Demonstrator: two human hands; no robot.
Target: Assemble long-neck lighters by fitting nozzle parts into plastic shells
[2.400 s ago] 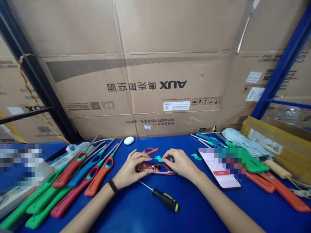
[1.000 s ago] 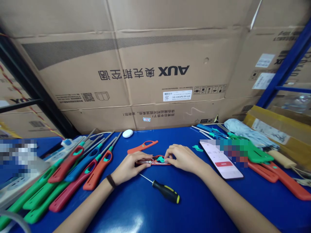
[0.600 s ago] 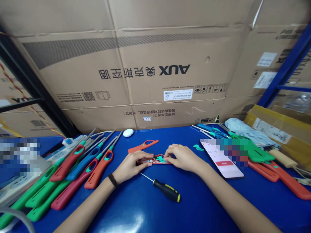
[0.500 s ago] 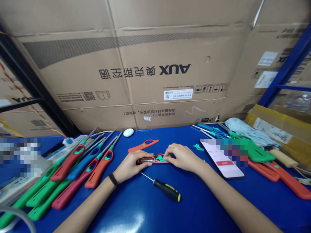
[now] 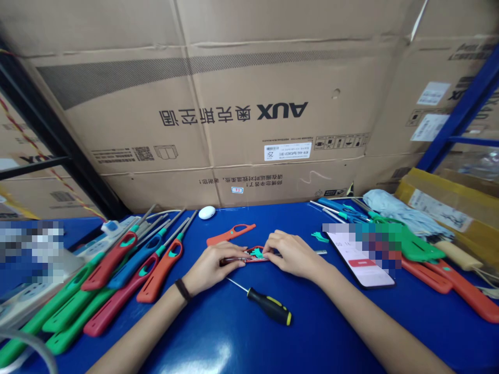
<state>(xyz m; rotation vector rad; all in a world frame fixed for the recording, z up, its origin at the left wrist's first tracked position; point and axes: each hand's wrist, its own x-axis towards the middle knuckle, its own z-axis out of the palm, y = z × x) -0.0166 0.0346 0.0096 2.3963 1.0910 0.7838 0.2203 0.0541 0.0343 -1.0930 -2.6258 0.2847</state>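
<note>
An opened red gas lighter (image 5: 255, 259) lies between my hands, with green plastic parts and thin wires showing in its shell. My left hand (image 5: 220, 259) grips its left end between thumb and fingers. At the other end, my right hand (image 5: 290, 253) is closed in a pinch near the green trigger piece (image 5: 257, 253). A metal tube tip (image 5: 321, 252) sticks out beyond the right hand; the fingers hide the rest. Behind the left hand lies a loose orange shell half (image 5: 231, 235). A black and yellow screwdriver (image 5: 270, 305) rests in front.
Several assembled lighters (image 5: 117, 301) are piled at the left beside a white power strip (image 5: 23, 306). On the right are a phone (image 5: 360, 259), a small green part (image 5: 319, 237), more lighters (image 5: 463, 291) and a folded umbrella (image 5: 405, 210). A cardboard box (image 5: 234, 78) stands behind.
A metal tube tip now shows to the right of my right hand. Both hands stay at the lighter, with small finger shifts. The view has moved slightly.
</note>
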